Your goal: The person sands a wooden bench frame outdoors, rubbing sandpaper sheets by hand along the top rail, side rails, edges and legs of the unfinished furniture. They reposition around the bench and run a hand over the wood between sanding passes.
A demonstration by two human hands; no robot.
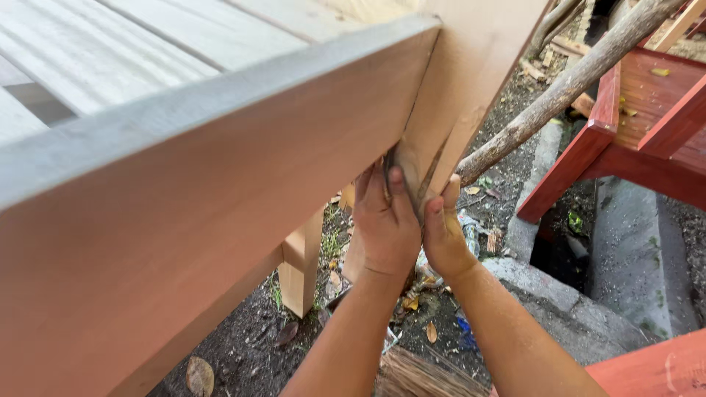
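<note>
— While both arms reach up from the bottom of the frame, where do the hands meet?

— At the centre, under the corner of the large unpainted pale wooden frame (220,220). The left hand (384,228) presses its fingers against a dark scrap, seemingly sandpaper (391,163), held at the joint where the frame's long side board meets the light wooden upright leg (460,95).

— And the right hand (443,239)?

— Just beside the left, touching it, thumb up along the leg's edge. Its fingers wrap behind, so how tightly it grips cannot be told.

— What lies around them?

— A second short pale wooden leg (301,268) stands on dark soil at lower centre. A rough bare grey branch (566,84) slants across the upper right. Red-painted wooden furniture (632,125) sits at the right edge over a grey concrete drainage channel (625,250). Dry leaves and litter scatter below the hands.
</note>
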